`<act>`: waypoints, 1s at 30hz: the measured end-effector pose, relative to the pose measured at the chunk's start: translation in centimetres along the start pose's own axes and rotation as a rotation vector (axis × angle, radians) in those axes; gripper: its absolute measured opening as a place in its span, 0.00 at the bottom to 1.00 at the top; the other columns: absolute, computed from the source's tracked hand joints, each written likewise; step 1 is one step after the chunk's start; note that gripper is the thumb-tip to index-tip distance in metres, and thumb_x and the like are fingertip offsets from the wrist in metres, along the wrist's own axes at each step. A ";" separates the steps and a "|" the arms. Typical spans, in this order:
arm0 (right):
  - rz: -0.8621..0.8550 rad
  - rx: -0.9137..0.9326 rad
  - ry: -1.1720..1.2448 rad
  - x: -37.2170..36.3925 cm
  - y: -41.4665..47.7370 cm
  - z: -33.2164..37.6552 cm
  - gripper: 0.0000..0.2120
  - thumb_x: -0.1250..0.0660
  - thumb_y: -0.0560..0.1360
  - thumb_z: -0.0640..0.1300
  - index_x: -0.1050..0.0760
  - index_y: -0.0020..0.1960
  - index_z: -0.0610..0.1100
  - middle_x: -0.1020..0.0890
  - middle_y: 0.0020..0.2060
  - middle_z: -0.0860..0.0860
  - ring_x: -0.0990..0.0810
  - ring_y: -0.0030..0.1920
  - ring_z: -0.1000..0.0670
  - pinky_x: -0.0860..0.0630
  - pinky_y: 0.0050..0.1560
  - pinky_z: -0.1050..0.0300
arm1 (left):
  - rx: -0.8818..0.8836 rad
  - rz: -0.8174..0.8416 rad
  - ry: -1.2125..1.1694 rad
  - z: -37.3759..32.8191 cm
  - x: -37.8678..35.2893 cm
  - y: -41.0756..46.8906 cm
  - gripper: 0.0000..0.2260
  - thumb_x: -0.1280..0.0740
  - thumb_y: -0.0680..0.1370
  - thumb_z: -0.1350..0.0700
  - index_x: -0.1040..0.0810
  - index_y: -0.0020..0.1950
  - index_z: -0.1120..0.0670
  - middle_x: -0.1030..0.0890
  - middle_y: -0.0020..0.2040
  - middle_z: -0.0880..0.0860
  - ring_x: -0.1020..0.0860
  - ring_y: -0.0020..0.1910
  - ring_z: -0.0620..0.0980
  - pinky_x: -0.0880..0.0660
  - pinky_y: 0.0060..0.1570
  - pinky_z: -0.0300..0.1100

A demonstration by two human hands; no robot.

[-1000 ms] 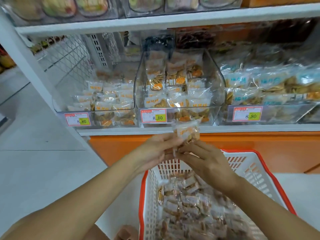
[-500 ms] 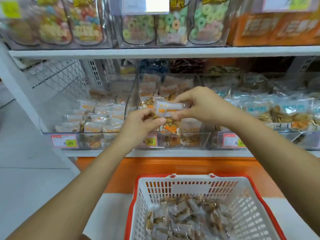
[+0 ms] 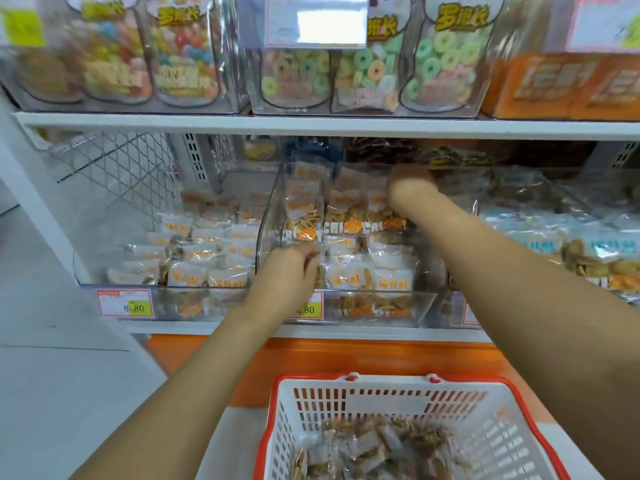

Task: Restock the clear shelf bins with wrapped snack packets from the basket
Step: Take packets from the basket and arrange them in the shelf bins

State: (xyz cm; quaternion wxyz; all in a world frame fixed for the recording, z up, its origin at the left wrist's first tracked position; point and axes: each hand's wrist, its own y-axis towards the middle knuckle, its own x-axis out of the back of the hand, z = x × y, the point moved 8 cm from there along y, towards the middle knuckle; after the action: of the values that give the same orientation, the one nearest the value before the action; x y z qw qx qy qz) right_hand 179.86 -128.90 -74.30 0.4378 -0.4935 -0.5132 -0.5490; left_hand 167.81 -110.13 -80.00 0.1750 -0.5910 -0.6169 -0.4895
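Observation:
A white basket with a red rim (image 3: 349,403) stands low in front of me, with several wrapped snack packets (image 3: 374,448) in it. The middle clear bin (image 3: 381,317) on the shelf holds rows of orange-printed packets (image 3: 349,278). My left hand (image 3: 289,271) is inside the bin's front left corner, fingers curled against the front-row packets. Whether it pinches one is unclear. My right hand (image 3: 410,180) reaches deep to the back of the same bin. It is blurred and its fingers are hidden.
A left clear bin (image 3: 114,282) holds similar packets, and a right bin (image 3: 554,237) holds blue-printed ones. Price tags (image 3: 126,303) hang on the bin fronts. The shelf above (image 3: 311,124) carries jars of ring candy close over the bins. An orange panel lies below the shelf.
Both hands lifted one packet from above the basket to the middle bin. The right hand has since gone to the bin's back, and the left hand has dropped to the front row.

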 end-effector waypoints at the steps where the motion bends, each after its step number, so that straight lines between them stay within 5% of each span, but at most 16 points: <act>1: -0.042 -0.028 -0.034 0.1 0.3 -0.1 0.16 0.43 0.79 0.36 0.29 0.66 0.35 0.30 0.67 0.38 0.32 0.68 0.39 0.31 0.63 0.49 | -0.007 0.003 0.002 0.0 -0.1 0.0 0.12 0.40 0.81 0.58 0.22 0.62 0.55 0.17 0.54 0.52 0.21 0.48 0.46 0.32 0.47 0.31; 5: -0.167 -0.071 0.009 0.4 -0.9 0.1 0.21 0.44 0.79 0.36 0.38 0.71 0.37 0.41 0.72 0.36 0.35 0.69 0.38 0.31 0.61 0.46 | -0.095 -0.069 -0.042 -0.6 0.7 -0.9 0.12 0.42 0.82 0.59 0.21 0.60 0.58 0.18 0.54 0.54 0.22 0.51 0.49 0.33 0.48 0.32; 7: -0.235 -0.006 0.057 1.0 -3.0 0.9 0.19 0.43 0.79 0.36 0.36 0.69 0.35 0.34 0.68 0.35 0.29 0.64 0.38 0.28 0.56 0.47 | -0.211 -0.129 -0.070 -1.9 1.4 -2.2 0.12 0.42 0.81 0.56 0.21 0.56 0.57 0.19 0.51 0.51 0.23 0.51 0.47 0.31 0.50 0.34; 11: -0.284 0.174 0.102 0.1 -11.1 3.3 0.10 0.40 0.79 0.41 0.29 0.58 0.39 0.20 0.48 0.41 0.21 0.47 0.39 0.34 0.36 0.52 | -0.252 -0.185 -0.100 -2.9 2.3 -6.4 0.13 0.44 0.81 0.53 0.31 0.37 0.52 0.35 0.31 0.41 0.35 0.30 0.42 0.40 0.32 0.34; 14: -0.467 0.336 0.179 -2.0 -18.0 4.5 0.07 0.34 0.77 0.44 0.26 0.45 0.40 0.22 0.36 0.45 0.22 0.35 0.42 0.37 0.30 0.57 | -0.098 0.104 0.073 -0.1 -1.7 -9.6 0.18 0.43 0.82 0.51 0.33 0.33 0.52 0.35 0.27 0.43 0.35 0.25 0.43 0.42 0.27 0.38; 16: -0.591 0.458 0.319 -3.8 -21.4 4.6 0.10 0.30 0.74 0.42 0.27 0.37 0.41 0.24 0.31 0.46 0.27 0.29 0.47 0.40 0.28 0.61 | -0.006 0.324 0.177 3.1 -5.1 -12.7 0.17 0.44 0.82 0.50 0.29 0.35 0.54 0.28 0.30 0.49 0.29 0.29 0.48 0.34 0.29 0.43; 19: -0.435 0.539 0.486 -9.9 -24.2 4.9 0.14 0.35 0.77 0.47 0.29 0.34 0.43 0.26 0.28 0.49 0.33 0.29 0.52 0.39 0.30 0.61 | 0.097 0.569 0.205 6.9 -8.6 -17.7 0.13 0.45 0.82 0.53 0.22 0.49 0.57 0.22 0.44 0.53 0.22 0.43 0.54 0.26 0.42 0.46; 22: 0.003 0.360 0.374 -20.5 -24.7 4.8 0.11 0.38 0.78 0.50 0.24 0.46 0.43 0.20 0.39 0.49 0.23 0.38 0.49 0.29 0.36 0.58 | 0.084 0.735 0.183 8.7 -10.5 -21.5 0.14 0.44 0.82 0.57 0.24 0.64 0.55 0.24 0.62 0.53 0.24 0.57 0.51 0.27 0.57 0.44; 25: 0.448 -0.003 0.393 -31.6 -25.8 1.1 0.13 0.38 0.78 0.46 0.26 0.60 0.42 0.20 0.55 0.47 0.21 0.53 0.47 0.23 0.54 0.54 | 0.047 0.771 0.111 8.9 -10.4 -22.1 0.18 0.45 0.82 0.59 0.30 0.71 0.53 0.32 0.72 0.50 0.31 0.69 0.47 0.39 0.68 0.33; 27: 0.502 -0.221 0.492 -35.5 -27.7 -0.7 0.17 0.37 0.76 0.41 0.31 0.64 0.42 0.26 0.61 0.44 0.26 0.59 0.45 0.26 0.61 0.49 | 0.028 0.770 0.093 8.8 -10.2 -21.7 0.18 0.46 0.82 0.60 0.31 0.72 0.53 0.32 0.73 0.49 0.34 0.71 0.46 0.48 0.65 0.27; 30: 0.429 -0.506 0.724 -37.7 -30.1 -1.5 0.29 0.34 0.72 0.36 0.41 0.69 0.41 0.35 0.66 0.44 0.31 0.62 0.43 0.29 0.63 0.45 | 0.021 0.773 0.049 8.8 -10.2 -21.2 0.18 0.46 0.83 0.59 0.29 0.71 0.53 0.31 0.72 0.50 0.34 0.71 0.44 0.46 0.65 0.27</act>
State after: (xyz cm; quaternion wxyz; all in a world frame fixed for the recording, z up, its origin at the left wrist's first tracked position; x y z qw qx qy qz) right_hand 154.90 -128.68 -115.65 0.5575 -0.4564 -0.0652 -0.6904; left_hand 154.33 -104.92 -100.59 0.3673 -0.7662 -0.3490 -0.3952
